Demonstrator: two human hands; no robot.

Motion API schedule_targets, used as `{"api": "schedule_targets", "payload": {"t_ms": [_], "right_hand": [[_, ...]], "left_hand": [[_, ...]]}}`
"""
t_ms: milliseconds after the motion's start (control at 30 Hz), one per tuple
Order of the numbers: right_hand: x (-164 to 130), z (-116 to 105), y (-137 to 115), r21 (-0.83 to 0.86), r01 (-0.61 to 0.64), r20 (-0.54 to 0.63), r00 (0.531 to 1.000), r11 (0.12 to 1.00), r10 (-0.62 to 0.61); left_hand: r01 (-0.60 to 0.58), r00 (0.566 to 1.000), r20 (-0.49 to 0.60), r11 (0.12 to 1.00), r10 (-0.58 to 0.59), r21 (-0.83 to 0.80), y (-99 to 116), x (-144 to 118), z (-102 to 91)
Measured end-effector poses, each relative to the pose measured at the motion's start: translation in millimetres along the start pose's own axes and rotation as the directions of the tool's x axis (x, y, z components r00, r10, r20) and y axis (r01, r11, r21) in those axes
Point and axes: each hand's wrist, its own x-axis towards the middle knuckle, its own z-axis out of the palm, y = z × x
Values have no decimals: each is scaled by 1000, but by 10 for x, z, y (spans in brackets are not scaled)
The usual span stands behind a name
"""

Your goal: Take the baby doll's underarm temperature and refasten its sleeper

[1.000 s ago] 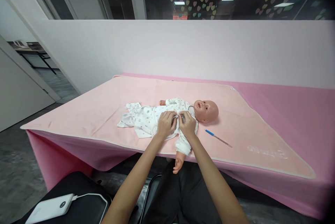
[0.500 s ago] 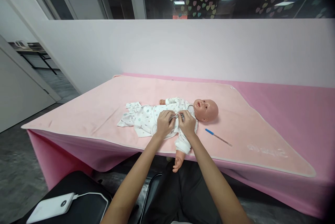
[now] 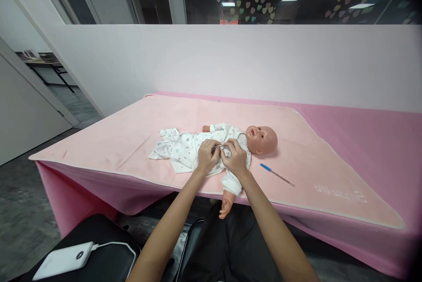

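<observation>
A baby doll [image 3: 262,139] lies on its back on a pale pink blanket [image 3: 132,128], its head to the right. It wears a white patterned romper [image 3: 184,152] whose flat legs spread to the left. Over the doll's chest, my left hand [image 3: 208,154] and my right hand [image 3: 234,157] meet with bent fingers. Both pinch thin white ties of the garment, though the fingertips partly hide them. One doll arm [image 3: 227,203] reaches over the near table edge, between my forearms. A blue-capped pen [image 3: 277,175] rests right of my right hand.
Pink cloth [image 3: 379,141] drapes the table under the blanket. Behind it rises a white wall [image 3: 237,62] with a dark window above. At the lower left, a white power bank [image 3: 64,261] with a cable sits on a black chair [image 3: 99,233].
The view has shifted slightly, so the scene sits a little further right. My fingers have moved slightly at the ties over the doll's chest, and both hands still grip there.
</observation>
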Motion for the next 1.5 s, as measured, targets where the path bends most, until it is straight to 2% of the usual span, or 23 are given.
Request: {"api": "schedule_targets", "payload": {"t_ms": [200, 367, 633, 800, 867, 1000, 1167, 1333, 1400, 1467, 1500], "right_hand": [[4, 51, 24, -2, -55, -11, 998, 998, 55], [0, 79, 49, 6, -72, 1, 997, 997, 72], [-4, 55, 41, 29, -48, -18, 999, 998, 49], [17, 33, 9, 126, -84, -72, 993, 989, 93], [26, 23, -7, 153, -110, -85, 989, 982, 124], [35, 12, -57, 180, -185, -83, 976, 966, 202], [57, 25, -119, 187, -251, -122, 953, 950, 276], [75, 17, -154, 311, -308, -211, 900, 899, 381], [72, 18, -176, 307, -222, -206, 934, 925, 293], [72, 37, -207, 237, -44, -103, 992, 970, 71], [75, 54, -223, 182, 53, -30, 998, 982, -49]], "left_hand": [[12, 1000, -19, 1000, -12, 4, -1, -10, 20], [34, 996, -79, 999, -37, -35, -7, -21, 42], [-3, 997, -80, 990, 14, 140, 6, -35, 42], [47, 992, -123, 978, -22, 204, 34, -73, -9], [52, 994, -108, 975, -29, 216, 29, -113, -74], [88, 995, -66, 981, -78, 172, -33, -234, -243], [191, 975, -111, 982, -190, 0, -111, -313, -330], [172, 981, -101, 984, -167, 40, -73, -292, -325], [203, 971, -144, 976, -191, 74, -52, -291, -330], [252, 954, -200, 959, -224, 129, -43, -297, -334], [273, 946, -222, 950, -237, 153, -43, -301, -334]]}}
